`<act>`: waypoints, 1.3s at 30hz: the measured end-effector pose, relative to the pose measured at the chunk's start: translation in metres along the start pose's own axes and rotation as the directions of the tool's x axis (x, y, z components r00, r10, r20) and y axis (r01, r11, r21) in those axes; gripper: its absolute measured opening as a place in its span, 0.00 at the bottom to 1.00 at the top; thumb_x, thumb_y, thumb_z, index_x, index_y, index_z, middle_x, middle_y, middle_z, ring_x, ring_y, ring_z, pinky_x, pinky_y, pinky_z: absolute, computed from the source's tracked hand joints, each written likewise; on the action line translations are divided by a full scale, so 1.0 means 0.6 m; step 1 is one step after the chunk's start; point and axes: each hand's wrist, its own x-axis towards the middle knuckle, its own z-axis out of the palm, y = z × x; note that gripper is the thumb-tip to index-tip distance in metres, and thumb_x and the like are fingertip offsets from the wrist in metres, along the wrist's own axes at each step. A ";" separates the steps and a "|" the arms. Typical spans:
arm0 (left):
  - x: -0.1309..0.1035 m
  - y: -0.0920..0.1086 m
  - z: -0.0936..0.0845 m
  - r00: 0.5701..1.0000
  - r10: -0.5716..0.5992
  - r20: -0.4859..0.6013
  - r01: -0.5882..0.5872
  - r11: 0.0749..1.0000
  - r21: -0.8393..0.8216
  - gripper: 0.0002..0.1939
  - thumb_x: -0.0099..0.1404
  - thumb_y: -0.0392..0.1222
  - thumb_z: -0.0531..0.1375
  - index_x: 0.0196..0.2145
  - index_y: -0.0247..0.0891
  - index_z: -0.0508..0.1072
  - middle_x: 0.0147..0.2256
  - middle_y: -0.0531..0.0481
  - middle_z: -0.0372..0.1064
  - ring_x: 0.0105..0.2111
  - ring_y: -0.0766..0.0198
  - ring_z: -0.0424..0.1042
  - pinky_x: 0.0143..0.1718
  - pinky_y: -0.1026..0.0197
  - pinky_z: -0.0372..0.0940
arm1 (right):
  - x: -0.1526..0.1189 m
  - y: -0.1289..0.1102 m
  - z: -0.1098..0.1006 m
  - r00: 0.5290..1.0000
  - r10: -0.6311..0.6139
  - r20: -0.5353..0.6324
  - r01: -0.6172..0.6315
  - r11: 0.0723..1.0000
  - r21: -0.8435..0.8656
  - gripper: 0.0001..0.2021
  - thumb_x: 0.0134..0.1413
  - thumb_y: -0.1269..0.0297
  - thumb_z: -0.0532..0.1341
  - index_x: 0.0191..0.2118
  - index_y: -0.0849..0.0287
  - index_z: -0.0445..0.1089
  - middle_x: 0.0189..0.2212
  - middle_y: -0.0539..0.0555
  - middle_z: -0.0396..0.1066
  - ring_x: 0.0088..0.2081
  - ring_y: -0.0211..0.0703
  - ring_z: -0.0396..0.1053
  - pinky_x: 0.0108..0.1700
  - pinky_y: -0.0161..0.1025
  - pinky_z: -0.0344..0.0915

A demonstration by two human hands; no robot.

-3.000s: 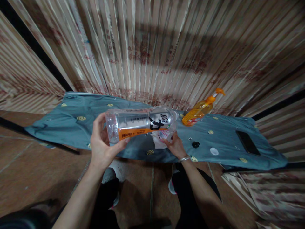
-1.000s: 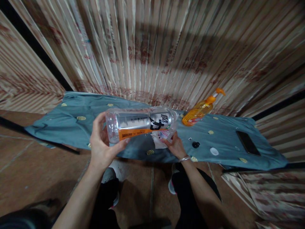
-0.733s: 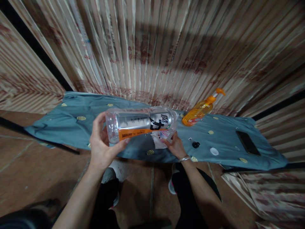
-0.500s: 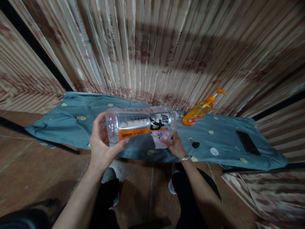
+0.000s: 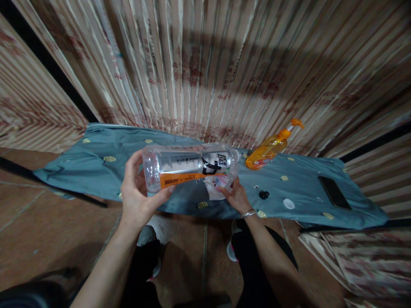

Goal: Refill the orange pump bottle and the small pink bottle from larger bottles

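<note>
A large clear plastic bottle [image 5: 186,164] with a silver, black and orange label lies nearly level above the cloth, its neck to the right. My left hand [image 5: 138,192] is wrapped round its base end, thumb underneath. Just below the neck, my right hand [image 5: 236,196] is closed, with clear plastic at its fingers; whether that is a separate thing or part of the bottle, I cannot tell. Beside those fingers shows a white packet-like piece with pink print [image 5: 214,189], partly hidden by the bottle.
A pump bottle of orange liquid [image 5: 266,152] stands at the back of the blue-green cloth [image 5: 96,171]. Toward the right lie a small black item [image 5: 263,195], a white disc [image 5: 288,203] and a dark phone [image 5: 334,192]. A striped curtain [image 5: 205,77] hangs behind.
</note>
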 end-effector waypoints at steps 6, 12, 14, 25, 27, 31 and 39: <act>-0.001 0.001 0.000 1.000 -0.008 0.004 0.008 1.000 -0.012 0.48 0.47 0.58 0.85 0.63 0.50 0.75 0.63 0.41 0.79 0.63 0.33 0.81 0.60 0.33 0.84 | -0.002 -0.004 -0.002 1.000 0.015 -0.011 -0.015 1.000 0.010 0.31 0.58 0.44 0.71 0.61 0.52 0.69 0.49 0.62 0.87 0.49 0.66 0.86 0.55 0.59 0.81; -0.002 0.003 0.002 1.000 -0.018 0.000 0.018 0.999 -0.031 0.47 0.46 0.57 0.85 0.62 0.51 0.76 0.64 0.41 0.79 0.63 0.31 0.81 0.61 0.30 0.84 | -0.002 -0.008 -0.003 1.000 0.013 -0.014 -0.013 1.000 -0.008 0.31 0.58 0.46 0.71 0.62 0.53 0.69 0.49 0.62 0.87 0.50 0.68 0.86 0.53 0.59 0.81; -0.002 0.003 0.002 1.000 -0.021 -0.007 0.021 0.999 -0.031 0.48 0.46 0.58 0.85 0.62 0.50 0.76 0.63 0.41 0.79 0.63 0.31 0.81 0.61 0.30 0.84 | -0.002 -0.009 -0.004 1.000 0.016 -0.012 -0.016 1.000 -0.009 0.31 0.58 0.47 0.71 0.62 0.53 0.69 0.48 0.62 0.87 0.50 0.68 0.86 0.53 0.59 0.81; 0.000 0.003 0.001 1.000 -0.027 0.008 0.027 0.999 -0.033 0.47 0.46 0.55 0.86 0.62 0.51 0.77 0.62 0.41 0.79 0.64 0.33 0.81 0.64 0.30 0.82 | -0.002 -0.014 -0.002 0.999 0.041 -0.018 -0.041 0.999 0.009 0.29 0.57 0.49 0.72 0.59 0.53 0.69 0.49 0.63 0.86 0.51 0.70 0.86 0.55 0.61 0.81; 0.000 0.003 0.001 1.000 -0.026 0.006 0.026 0.999 -0.028 0.48 0.45 0.57 0.86 0.62 0.51 0.77 0.62 0.41 0.79 0.63 0.33 0.81 0.63 0.31 0.84 | -0.002 -0.012 -0.001 0.999 0.038 -0.019 -0.037 0.999 0.006 0.28 0.56 0.49 0.72 0.58 0.53 0.69 0.47 0.62 0.86 0.50 0.70 0.86 0.54 0.61 0.81; 0.000 0.006 0.002 1.000 -0.025 -0.003 0.025 0.999 -0.028 0.49 0.45 0.58 0.86 0.62 0.51 0.76 0.63 0.41 0.79 0.63 0.31 0.81 0.61 0.29 0.84 | -0.001 -0.007 0.000 1.000 0.008 -0.028 -0.008 1.000 0.022 0.26 0.56 0.48 0.72 0.56 0.50 0.69 0.45 0.59 0.86 0.48 0.67 0.86 0.53 0.59 0.81; 0.000 0.006 0.004 1.000 -0.007 -0.006 0.007 1.000 -0.015 0.49 0.46 0.59 0.85 0.63 0.50 0.76 0.63 0.40 0.79 0.62 0.31 0.82 0.57 0.32 0.86 | -0.002 -0.011 -0.002 1.000 0.018 -0.018 -0.017 1.000 0.017 0.28 0.56 0.47 0.72 0.58 0.51 0.68 0.48 0.62 0.86 0.50 0.68 0.86 0.55 0.61 0.81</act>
